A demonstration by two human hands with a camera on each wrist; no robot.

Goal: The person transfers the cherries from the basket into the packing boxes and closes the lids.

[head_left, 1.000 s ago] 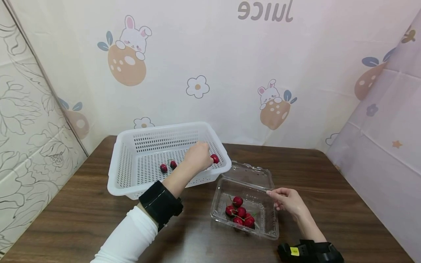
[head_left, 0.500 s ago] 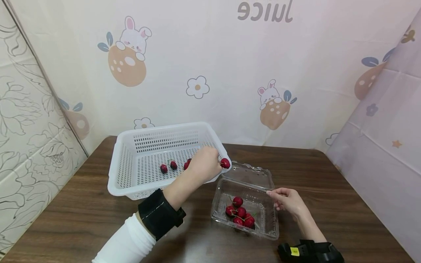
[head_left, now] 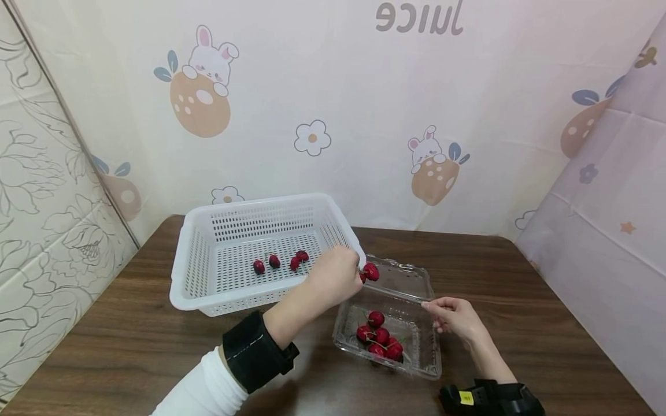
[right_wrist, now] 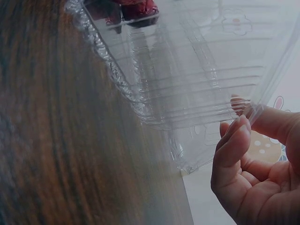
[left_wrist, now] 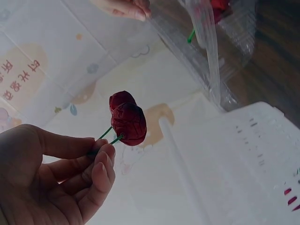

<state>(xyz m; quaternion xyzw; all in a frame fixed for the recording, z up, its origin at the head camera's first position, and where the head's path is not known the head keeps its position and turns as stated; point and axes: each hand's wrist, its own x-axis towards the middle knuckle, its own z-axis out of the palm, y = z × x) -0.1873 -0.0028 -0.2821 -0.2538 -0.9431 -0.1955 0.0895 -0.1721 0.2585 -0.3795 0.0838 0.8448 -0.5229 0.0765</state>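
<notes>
Cherries (left_wrist: 129, 122) up by the stems (left_wrist: 117, 139)!
Left hand (head_left: 333, 276), grip pinching them, beside the white basket (head_left: 244, 297); right hand's (head_left: 458, 318) grip pinches the clear box (head_left: 420, 341) at its edge.

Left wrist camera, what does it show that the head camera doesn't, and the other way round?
Only the left wrist view shows the green stems that the left hand pinches, and printed Chinese characters. Only the head view shows the white sleeve, the black wrist straps and the mirrored "Juice" lettering. Both show the left hand, its two held cherries, the white basket, the clear container and the right hand, cropped in the left wrist view.
</notes>
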